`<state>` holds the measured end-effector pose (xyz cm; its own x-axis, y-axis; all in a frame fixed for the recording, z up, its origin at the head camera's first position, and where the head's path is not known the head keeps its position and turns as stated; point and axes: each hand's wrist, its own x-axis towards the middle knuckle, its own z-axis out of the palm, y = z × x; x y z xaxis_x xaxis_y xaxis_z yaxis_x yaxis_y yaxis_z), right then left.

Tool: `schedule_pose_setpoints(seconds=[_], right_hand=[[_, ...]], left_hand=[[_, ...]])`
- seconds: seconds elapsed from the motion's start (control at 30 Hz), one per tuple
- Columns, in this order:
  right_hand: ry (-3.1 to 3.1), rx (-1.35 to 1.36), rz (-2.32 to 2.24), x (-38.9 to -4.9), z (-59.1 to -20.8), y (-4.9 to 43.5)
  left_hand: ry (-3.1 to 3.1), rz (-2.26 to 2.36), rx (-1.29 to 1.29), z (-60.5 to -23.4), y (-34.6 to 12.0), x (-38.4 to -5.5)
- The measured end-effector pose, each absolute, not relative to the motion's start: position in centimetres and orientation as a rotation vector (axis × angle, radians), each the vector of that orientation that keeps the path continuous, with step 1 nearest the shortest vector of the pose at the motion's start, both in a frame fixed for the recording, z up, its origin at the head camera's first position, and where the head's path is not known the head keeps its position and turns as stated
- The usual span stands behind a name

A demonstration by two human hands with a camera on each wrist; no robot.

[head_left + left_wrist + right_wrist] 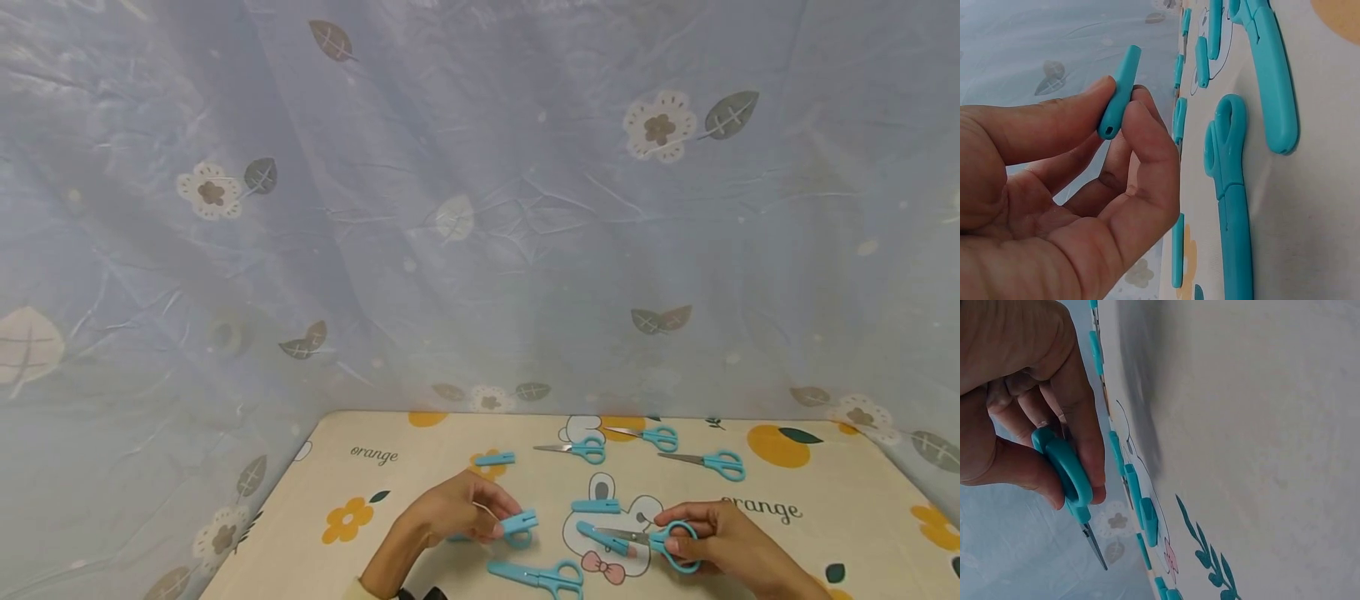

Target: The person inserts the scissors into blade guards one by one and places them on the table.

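My left hand (461, 510) pinches a blue scissor cover (1121, 94) between thumb and fingers, raised above the table. Below that hand lies a pair of blue scissors in its cover (1235, 231), partly hidden in the head view. My right hand (716, 537) grips the blue handles of uncovered scissors (1072, 478), their metal blades pointing left. In the head view these blades pass over a loose blue cover (611, 542) on the table. Another loose cover (596, 506) lies just behind it. Between the hands, nearer the front, rests a second pair of covered scissors (525, 574).
Three uncovered scissors lie at the back: one pair (588, 450) left, another (660, 437) behind, a third (723, 464) to the right. A separate cover (495, 459) sits beyond my left hand. A patterned cloth (285, 550) covers the table; a pale curtain (480, 292) hangs behind.
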<state>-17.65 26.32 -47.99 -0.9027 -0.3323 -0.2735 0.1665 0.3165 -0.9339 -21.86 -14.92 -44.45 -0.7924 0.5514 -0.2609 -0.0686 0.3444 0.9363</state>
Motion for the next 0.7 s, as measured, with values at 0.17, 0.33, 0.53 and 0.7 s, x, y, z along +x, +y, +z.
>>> schedule_pose_setpoints(seconds=[0.17,0.33,0.53,0.7], right_hand=[[2.103,-0.176,-1.646,-17.44,-48.16,26.48],[2.094,-0.215,-1.648,-17.31,-48.12,26.35],[2.097,-0.199,-1.652,-17.32,-47.8,26.08],[2.083,-0.195,-1.65,-17.14,-47.61,25.98]], left_hand=[[2.058,1.473,0.42,-44.42,-14.75,-21.84],[2.031,1.482,0.428,-44.45,-14.64,-21.73],[2.008,1.492,0.439,-44.46,-14.65,-21.67],[2.036,1.46,0.453,-44.18,-14.55,-21.82]])
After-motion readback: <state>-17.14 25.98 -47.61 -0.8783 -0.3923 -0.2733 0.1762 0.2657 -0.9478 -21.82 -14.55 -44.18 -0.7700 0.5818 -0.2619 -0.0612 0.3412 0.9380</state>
